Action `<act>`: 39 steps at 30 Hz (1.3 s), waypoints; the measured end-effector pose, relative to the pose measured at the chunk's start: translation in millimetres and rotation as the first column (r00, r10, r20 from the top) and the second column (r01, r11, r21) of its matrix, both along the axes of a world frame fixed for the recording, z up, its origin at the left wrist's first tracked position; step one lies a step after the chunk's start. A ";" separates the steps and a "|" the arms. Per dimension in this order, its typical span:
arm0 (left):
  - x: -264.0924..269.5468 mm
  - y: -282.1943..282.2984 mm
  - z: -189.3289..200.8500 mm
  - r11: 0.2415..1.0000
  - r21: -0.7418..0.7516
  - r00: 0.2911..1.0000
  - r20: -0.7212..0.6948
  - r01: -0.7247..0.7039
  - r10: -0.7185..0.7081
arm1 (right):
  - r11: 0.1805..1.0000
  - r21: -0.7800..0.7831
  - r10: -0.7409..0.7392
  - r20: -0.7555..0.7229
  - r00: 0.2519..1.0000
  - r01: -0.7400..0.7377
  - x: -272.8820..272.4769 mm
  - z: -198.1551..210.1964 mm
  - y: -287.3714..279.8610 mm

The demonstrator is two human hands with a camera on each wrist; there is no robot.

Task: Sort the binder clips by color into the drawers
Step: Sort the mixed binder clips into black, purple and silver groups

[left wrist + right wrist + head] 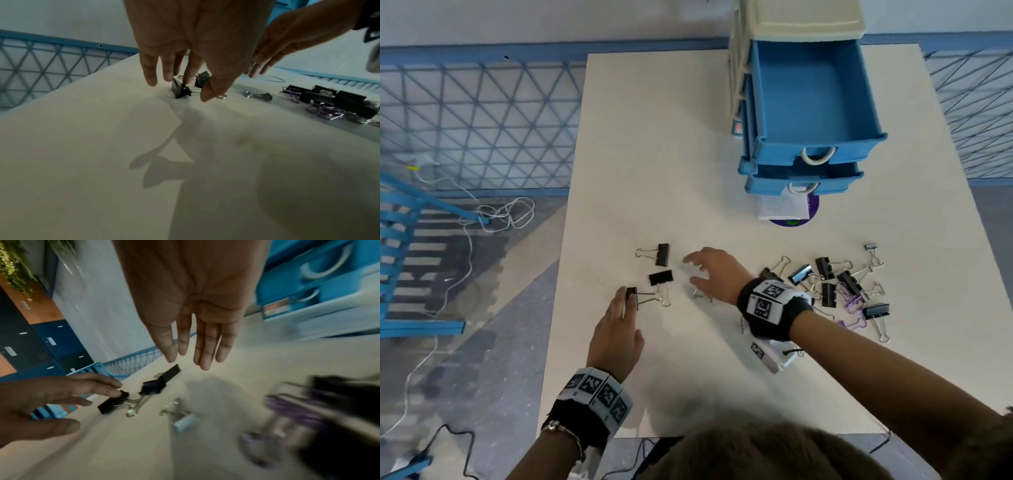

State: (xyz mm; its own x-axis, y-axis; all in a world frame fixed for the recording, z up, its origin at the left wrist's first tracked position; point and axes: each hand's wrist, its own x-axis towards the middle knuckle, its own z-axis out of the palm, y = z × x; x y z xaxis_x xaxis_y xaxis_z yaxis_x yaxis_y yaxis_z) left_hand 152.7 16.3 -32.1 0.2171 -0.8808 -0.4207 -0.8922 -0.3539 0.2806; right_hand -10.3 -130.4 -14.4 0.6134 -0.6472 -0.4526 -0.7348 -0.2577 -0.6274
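Three black binder clips lie apart at the table's left. My left hand (625, 308) reaches over the nearest black clip (631, 295) (180, 91); its straight fingertips (115, 393) touch the clip's body without gripping. The other two black clips (661, 277) (663, 254) lie just beyond. My right hand (693, 270) (189, 356) hovers flat and empty, with a small silver clip (702, 295) (259, 95) under it. A mixed pile (835, 284) of black, purple (854, 303) and silver clips lies right of my right wrist. The blue top drawer (822, 140) stands pulled out and empty; the second drawer (804, 178) is slightly out.
The cream drawer cabinet (801, 20) stands at the table's far right. A white packet (779, 207) on a purple disc lies in front of it. The table's left edge (558, 274) is near my left hand; cables (506, 212) lie on the floor beyond.
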 end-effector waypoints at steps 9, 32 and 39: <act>-55.5 -42.9 15.2 0.973 -0.124 0.966 -0.151 0.194 -0.212 | 0.908 -0.243 -0.362 -0.042 0.931 0.342 -138.1 9.1 -1.2; -196.2 -138.5 -0.2 0.886 0.123 0.882 0.103 0.447 -0.459 | 0.974 -0.195 -0.166 -0.268 0.949 0.115 -203.6 -2.5 -29.7; -201.5 -150.8 -3.6 0.952 0.041 0.951 0.049 0.303 -0.305 | 0.985 -0.169 -0.027 -0.293 0.956 -0.024 -206.4 -4.2 -54.3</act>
State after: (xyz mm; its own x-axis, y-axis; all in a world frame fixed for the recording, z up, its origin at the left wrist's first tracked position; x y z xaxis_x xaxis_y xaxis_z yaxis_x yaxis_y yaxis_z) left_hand -48.8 -134.4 -35.7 -0.0355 -0.8948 -0.4450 -0.9725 -0.0717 0.2217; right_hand -216.7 -184.7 -18.6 0.4687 -0.7307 -0.4965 -0.8803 -0.3394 -0.3315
